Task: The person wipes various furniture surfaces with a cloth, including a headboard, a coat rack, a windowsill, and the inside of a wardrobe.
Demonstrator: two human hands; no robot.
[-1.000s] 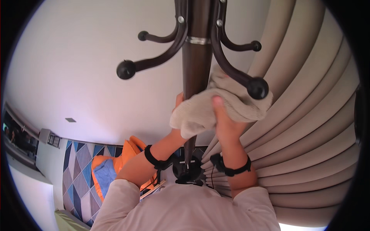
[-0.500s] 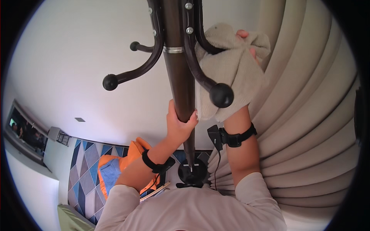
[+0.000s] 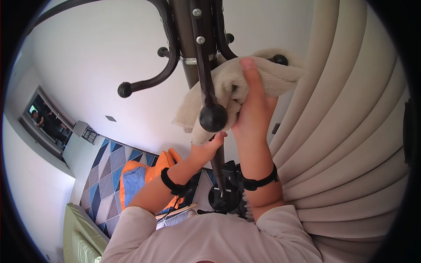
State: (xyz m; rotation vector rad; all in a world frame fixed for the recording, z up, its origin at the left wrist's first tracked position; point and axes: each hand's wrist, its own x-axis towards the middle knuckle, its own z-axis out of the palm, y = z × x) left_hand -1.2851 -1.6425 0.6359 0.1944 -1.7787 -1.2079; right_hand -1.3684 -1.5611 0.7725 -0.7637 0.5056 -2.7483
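Observation:
A dark brown coat rack [image 3: 186, 28] with curved hooks ending in black balls stands upright before me. My left hand [image 3: 205, 151] is closed round its pole below the hooks, its fingers partly hidden by a beige cloth [image 3: 223, 83]. With my right hand [image 3: 254, 107] I press the bunched cloth round a right-hand hook, thumb on top and the other fingers hidden. That hook's black ball [image 3: 280, 59] pokes out past the cloth. A nearer hook [image 3: 213, 117] hangs in front of the cloth's left part.
Beige pleated curtain [image 3: 324, 144] fills the right side, close to my right arm. The rack's round black base [image 3: 223, 199] stands on the floor. An orange and blue fabric item [image 3: 133, 179] lies on patterned carpet [image 3: 98, 188]. People show in a doorway [image 3: 46, 120] at far left.
My right hand has come down and nearer the pole, drawing the cloth along the hook so its ball now shows. My view has shifted; my left hand stays on the pole.

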